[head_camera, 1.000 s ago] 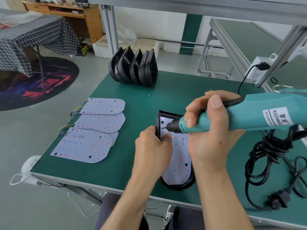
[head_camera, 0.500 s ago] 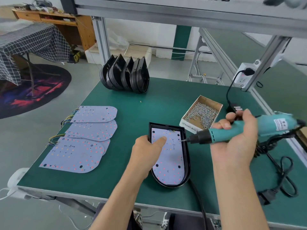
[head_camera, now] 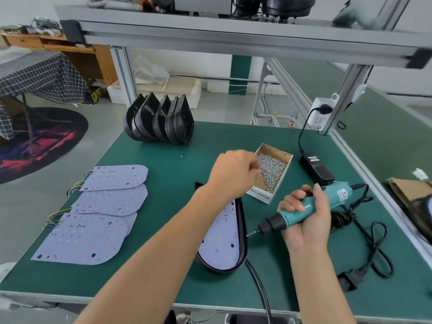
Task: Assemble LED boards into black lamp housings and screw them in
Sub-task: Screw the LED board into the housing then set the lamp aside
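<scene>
Green worktop (head_camera: 163, 146): housing (head_camera: 242, 230) w/ LED board (head_camera: 222, 244) near front edge. L hand (head_camera: 233, 175) at screw box (head_camera: 273, 171), fingers curled, pinching screw. R hand (head_camera: 306, 220) wrapped around driver (head_camera: 304, 211), tip beside housing.

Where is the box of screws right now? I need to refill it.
In the head view the box of screws sits on the green table, right of centre, between the left hand reaching into it and the black power adapter.
</scene>
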Demonstrator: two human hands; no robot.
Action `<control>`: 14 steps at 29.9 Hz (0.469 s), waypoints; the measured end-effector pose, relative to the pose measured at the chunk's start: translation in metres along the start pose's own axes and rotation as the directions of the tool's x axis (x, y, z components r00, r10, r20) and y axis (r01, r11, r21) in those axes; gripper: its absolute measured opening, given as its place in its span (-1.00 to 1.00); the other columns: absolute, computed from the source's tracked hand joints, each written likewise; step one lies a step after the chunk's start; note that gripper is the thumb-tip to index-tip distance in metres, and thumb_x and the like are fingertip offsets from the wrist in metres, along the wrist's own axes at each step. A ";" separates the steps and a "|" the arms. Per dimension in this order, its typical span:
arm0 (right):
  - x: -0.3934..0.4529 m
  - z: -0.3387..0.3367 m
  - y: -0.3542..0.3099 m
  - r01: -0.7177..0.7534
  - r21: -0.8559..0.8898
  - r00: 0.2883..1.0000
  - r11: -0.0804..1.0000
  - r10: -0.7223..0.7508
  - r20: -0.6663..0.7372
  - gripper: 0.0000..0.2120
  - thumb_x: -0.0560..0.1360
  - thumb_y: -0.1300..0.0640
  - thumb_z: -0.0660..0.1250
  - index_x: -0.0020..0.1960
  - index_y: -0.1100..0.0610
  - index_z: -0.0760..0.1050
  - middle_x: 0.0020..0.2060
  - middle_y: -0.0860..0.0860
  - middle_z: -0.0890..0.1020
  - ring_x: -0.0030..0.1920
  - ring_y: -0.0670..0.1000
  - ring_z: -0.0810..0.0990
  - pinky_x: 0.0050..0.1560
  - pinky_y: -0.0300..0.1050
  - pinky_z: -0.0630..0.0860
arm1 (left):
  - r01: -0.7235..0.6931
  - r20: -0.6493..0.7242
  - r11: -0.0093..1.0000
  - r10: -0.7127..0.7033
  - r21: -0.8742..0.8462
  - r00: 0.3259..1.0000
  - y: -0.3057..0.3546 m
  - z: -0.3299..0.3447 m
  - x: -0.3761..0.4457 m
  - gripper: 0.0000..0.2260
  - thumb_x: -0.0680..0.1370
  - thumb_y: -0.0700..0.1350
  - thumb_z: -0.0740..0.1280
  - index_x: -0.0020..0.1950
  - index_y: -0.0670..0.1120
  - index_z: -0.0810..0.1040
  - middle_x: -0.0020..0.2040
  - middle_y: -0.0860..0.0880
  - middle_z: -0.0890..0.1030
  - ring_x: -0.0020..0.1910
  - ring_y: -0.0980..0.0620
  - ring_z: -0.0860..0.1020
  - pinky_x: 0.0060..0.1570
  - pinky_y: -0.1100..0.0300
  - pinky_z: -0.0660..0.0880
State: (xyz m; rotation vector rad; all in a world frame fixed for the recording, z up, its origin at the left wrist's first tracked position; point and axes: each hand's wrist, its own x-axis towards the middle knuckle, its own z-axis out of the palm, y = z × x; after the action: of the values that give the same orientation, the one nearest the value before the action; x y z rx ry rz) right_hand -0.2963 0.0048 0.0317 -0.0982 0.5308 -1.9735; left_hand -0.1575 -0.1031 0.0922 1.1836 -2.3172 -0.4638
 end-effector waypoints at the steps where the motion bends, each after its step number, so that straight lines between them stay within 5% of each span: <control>1: 0.000 -0.002 0.000 -0.001 0.006 1.000 1.000 0.001 0.012 -0.84 0.51 0.02 0.43 -0.16 0.07 0.53 -0.33 -0.07 0.48 -0.48 -0.16 0.35 -0.43 -0.33 0.38 | -0.036 0.042 0.990 0.030 0.140 0.999 0.002 0.010 0.015 -0.89 0.61 -0.04 0.38 0.04 0.06 0.70 -0.01 0.06 0.70 0.15 -0.04 0.54 0.19 0.02 0.43; 4: 0.000 -0.007 0.003 -0.012 0.011 1.000 1.000 0.011 0.027 -0.84 0.51 0.04 0.44 -0.20 0.07 0.56 -0.34 -0.06 0.49 -0.49 -0.15 0.36 -0.44 -0.32 0.39 | -0.089 0.160 0.886 0.017 0.455 0.987 0.003 0.033 0.048 -0.87 0.62 -0.06 0.34 0.10 0.07 0.67 0.07 0.06 0.67 0.21 -0.05 0.45 0.09 0.02 0.25; 6: 0.001 -0.008 0.005 -0.026 0.018 0.999 1.000 0.025 0.028 -0.81 0.56 0.04 0.40 -0.21 0.08 0.57 -0.34 -0.06 0.50 -0.49 -0.15 0.36 -0.44 -0.31 0.40 | -0.125 0.238 0.815 -0.016 0.565 0.971 0.004 0.044 0.059 -0.95 0.59 -0.13 0.34 -0.03 0.02 0.57 0.03 0.01 0.65 0.18 -0.07 0.48 0.08 0.02 0.26; 14: 0.005 -0.008 0.006 -0.031 0.014 0.999 0.999 0.031 0.031 -0.84 0.49 0.05 0.46 -0.22 0.08 0.57 -0.34 -0.04 0.50 -0.51 -0.13 0.37 -0.45 -0.29 0.41 | -0.222 0.311 0.732 0.015 0.644 0.950 0.002 0.067 0.074 -0.73 0.51 -0.17 0.36 -0.25 0.01 0.28 -0.11 -0.03 0.55 -0.01 -0.09 0.44 0.19 -0.02 0.31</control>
State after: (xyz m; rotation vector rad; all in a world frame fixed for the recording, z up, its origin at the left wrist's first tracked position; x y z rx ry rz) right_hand -0.2962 0.0012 0.0211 -0.1107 0.4948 -1.9422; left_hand -0.2339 -0.1581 0.0585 1.3186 -2.9224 0.3339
